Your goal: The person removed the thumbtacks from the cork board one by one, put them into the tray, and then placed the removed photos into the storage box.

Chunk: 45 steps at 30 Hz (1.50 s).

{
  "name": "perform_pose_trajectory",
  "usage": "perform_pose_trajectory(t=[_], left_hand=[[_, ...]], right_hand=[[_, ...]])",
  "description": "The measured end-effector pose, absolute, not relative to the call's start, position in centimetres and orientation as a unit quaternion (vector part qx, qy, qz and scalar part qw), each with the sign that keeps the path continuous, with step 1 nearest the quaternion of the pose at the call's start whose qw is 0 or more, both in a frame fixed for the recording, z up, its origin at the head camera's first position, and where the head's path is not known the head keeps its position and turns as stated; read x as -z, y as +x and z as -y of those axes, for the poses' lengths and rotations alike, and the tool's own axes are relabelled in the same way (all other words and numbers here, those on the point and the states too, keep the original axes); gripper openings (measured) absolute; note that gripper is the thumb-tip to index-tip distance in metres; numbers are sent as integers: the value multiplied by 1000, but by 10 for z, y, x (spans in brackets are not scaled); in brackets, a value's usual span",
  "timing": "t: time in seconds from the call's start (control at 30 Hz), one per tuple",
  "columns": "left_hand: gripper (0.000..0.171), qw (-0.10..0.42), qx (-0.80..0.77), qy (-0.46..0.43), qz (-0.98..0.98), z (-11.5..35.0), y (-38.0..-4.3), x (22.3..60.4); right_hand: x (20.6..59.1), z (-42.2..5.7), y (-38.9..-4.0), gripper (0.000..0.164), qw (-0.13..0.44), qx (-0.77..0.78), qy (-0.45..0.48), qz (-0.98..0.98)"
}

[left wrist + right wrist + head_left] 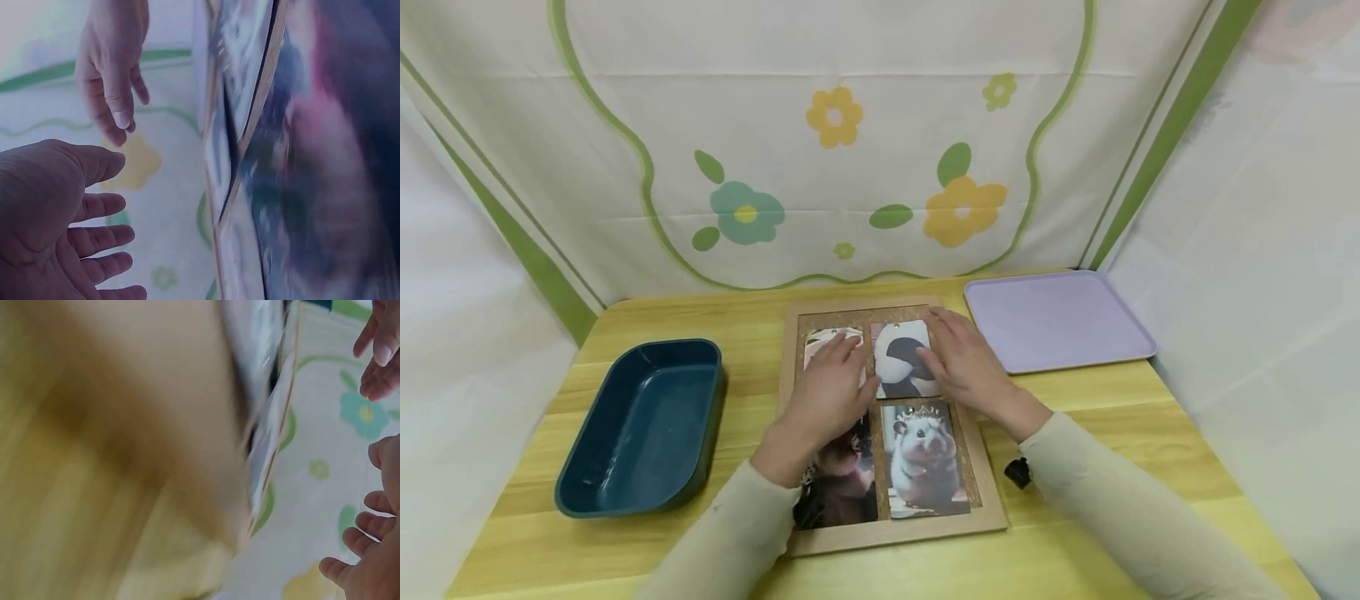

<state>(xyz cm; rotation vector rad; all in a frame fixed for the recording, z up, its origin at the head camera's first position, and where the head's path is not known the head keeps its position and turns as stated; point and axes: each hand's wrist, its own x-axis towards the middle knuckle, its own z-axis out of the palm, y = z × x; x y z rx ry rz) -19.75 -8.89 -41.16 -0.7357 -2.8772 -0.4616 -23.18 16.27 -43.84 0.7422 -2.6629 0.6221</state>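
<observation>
A cork board [880, 406] with a light wooden frame lies on the table, bearing several picture cards. My left hand [831, 387] is over the upper left card [814, 343], covering most of it, fingers extended. Over the right edge of the black-and-white card [893, 367] is my right hand [966, 362], its fingers spread. Both wrist views show the left hand [56, 219] and right hand [375, 537] with loose, spread fingers, holding nothing. Below them are a card of a crowned hamster [922, 458] and a dark card [842, 492], partly hidden by the left wrist.
To the left stands a deep dark-teal tub [658, 442]. A flat lilac tray [1060, 321] lies at the back right. Behind the yellow wood-grain table [1067, 517] hangs a white curtain [895, 50] with printed flowers. A small black object [1018, 472] shows beside the right sleeve.
</observation>
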Motion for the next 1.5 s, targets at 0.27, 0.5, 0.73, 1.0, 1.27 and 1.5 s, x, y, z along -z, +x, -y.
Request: perform_pose_trajectory(t=[0.27, 0.5, 0.73, 1.0, 1.27, 1.5], left_hand=[[64, -15, 127, -299, 946, 40, -210, 425], [78, -66, 101, -321, 939, 12, -218, 429], [83, -76, 70, -349, 931, -17, -220, 431], [90, -111, 31, -367, 923, -41, -213, 443], [97, -134, 15, -365, 921, -40, -208, 450], [97, -134, 6, -371, 919, -40, -206, 452]], right_hand=[[452, -225, -232, 59, 100, -171, 180, 963], [459, -264, -232, 58, 97, -128, 145, 976], [461, -286, -236, 60, 77, -115, 113, 984], [468, -312, -236, 65, 29, -107, 73, 991], [478, -327, -232, 73, -52, -104, 50, 992], [479, -327, -223, 80, -94, -112, 33, 989]])
